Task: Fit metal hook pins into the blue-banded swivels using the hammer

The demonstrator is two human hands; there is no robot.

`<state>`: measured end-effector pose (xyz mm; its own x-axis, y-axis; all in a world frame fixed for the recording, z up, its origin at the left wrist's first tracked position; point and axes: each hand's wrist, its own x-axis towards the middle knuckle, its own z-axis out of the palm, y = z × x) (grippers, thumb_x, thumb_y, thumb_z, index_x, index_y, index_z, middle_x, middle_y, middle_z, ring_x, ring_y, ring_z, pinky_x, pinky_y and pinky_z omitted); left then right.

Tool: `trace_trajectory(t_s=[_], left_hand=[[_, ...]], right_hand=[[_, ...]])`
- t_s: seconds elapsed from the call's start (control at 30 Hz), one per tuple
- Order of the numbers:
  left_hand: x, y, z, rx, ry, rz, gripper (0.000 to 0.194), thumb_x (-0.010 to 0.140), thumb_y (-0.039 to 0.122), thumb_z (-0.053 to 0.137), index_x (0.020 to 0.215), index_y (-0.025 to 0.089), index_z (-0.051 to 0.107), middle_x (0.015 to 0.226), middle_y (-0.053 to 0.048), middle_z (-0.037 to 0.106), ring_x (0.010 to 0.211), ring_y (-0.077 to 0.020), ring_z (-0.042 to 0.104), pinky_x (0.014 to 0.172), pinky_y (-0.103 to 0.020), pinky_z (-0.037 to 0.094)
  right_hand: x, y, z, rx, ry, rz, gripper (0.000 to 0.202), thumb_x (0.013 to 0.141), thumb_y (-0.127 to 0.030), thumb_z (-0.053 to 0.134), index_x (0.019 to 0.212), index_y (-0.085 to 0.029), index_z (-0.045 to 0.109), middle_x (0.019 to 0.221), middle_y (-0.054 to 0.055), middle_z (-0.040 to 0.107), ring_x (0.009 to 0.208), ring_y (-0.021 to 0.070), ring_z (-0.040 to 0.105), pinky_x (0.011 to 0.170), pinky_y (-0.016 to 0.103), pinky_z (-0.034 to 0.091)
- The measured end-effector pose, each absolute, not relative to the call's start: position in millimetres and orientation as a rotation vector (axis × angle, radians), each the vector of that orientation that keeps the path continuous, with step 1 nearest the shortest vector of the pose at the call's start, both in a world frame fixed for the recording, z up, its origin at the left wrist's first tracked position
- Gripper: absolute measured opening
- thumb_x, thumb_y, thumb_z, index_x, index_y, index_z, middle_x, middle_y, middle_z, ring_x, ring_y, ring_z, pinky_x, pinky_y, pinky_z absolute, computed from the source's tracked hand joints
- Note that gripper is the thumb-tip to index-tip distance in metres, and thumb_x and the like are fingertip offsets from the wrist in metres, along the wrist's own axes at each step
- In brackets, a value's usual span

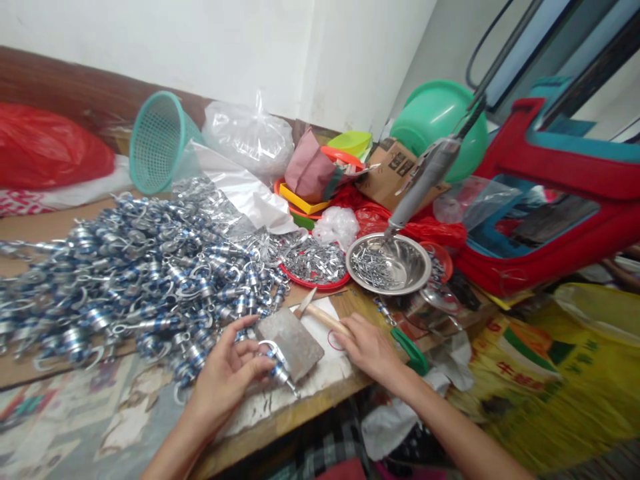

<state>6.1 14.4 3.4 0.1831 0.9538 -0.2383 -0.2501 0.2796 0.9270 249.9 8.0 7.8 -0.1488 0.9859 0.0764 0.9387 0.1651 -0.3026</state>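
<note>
Forearms in close | left hand: fingers pinching the blue-and-silver fitting by the metal block's near edge, long axis slanting rightward, nearward | right hand (farther from it!) wrapped round the hammer

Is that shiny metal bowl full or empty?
The bowl is partly filled: thin metal pieces lie toward its left side, while bare metal shows at right.

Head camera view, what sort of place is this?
Probably a small assembly workshop: a big heap of similar metal parts, a metal bowl of thin pins, and a hammer in the right hand.
</note>
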Motion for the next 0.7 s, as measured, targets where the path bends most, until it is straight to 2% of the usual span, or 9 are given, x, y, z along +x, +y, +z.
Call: trace_trajectory(t_s=[0.07,0.2,0.27,0.4,0.5,0.6,0.7], left_hand=[[6,14,4,0.888,1.008,1.029,0.060,0.060,0.016,0.069,0.111,0.021,0.037,0.063,0.006,0.060,0.053,-0.0111,0.058,0.048,-0.021,0.048],[6,13,3,0.898,1.022,1.045,0.060,0.059,0.017,0.069,0.110,0.021,0.038,0.063,0.006,0.060,0.053,-0.0115,0.059,0.049,-0.021,0.048],[6,13,3,0.903,1.027,1.055,0.061,0.058,0.017,0.069,0.111,0.021,0.038,0.062,0.006,0.061,0.054,-0.0117,0.060,0.049,-0.021,0.049],[8,14,3,0.902,1.035,1.066,0.065,0.057,0.018,0.070,0.112,0.021,0.036,0.061,0.006,0.061,0.052,-0.0119,0.059,0.049,-0.022,0.049],[9,15,4,0.902,1.055,1.055,0.066,0.056,0.019,0.071,0.113,0.021,0.036,0.061,0.005,0.061,0.052,-0.0125,0.059,0.049,-0.023,0.050],[8,14,5,0.891,1.060,1.055,0.068,0.056,0.020,0.071,0.114,0.021,0.037,0.061,0.006,0.061,0.052,-0.0129,0.059,0.049,-0.024,0.050],[4,13,4,0.950,1.120,1.022,0.054,0.057,0.022,0.071,0.106,0.019,0.050,0.067,0.002,0.065,0.059,-0.0159,0.062,0.055,-0.027,0.051]], right_hand=[[245,-4,21,-1.737,-2.136,0.239,0.019,0.085,-0.022,0.044,0.099,-0.016,0.055,0.087,0.006,0.058,0.078,0.0166,0.058,0.068,0.027,0.045],[233,-31,48,-1.380,-2.167,0.209,0.037,0.086,-0.016,0.041,0.123,-0.021,0.043,0.104,0.007,0.059,0.093,0.0171,0.057,0.079,0.028,0.046],[229,-41,52,-1.307,-2.230,0.182,0.044,0.086,-0.012,0.040,0.129,-0.024,0.038,0.103,0.007,0.060,0.090,0.0169,0.058,0.077,0.028,0.048],[224,-51,45,-1.407,-2.374,0.211,0.050,0.084,-0.008,0.037,0.131,-0.024,0.035,0.087,0.006,0.062,0.074,0.0163,0.060,0.064,0.027,0.051],[221,-53,41,-1.404,-2.298,0.172,0.048,0.084,-0.010,0.037,0.130,-0.023,0.038,0.090,0.007,0.062,0.077,0.0172,0.060,0.068,0.029,0.051],[221,-49,39,-1.399,-2.270,0.289,0.046,0.085,-0.012,0.038,0.129,-0.024,0.040,0.088,0.006,0.063,0.076,0.0164,0.060,0.068,0.028,0.051],[228,-32,28,-1.487,-2.079,0.459,0.038,0.084,-0.020,0.046,0.122,-0.023,0.049,0.097,0.006,0.063,0.087,0.0175,0.059,0.077,0.030,0.049]])
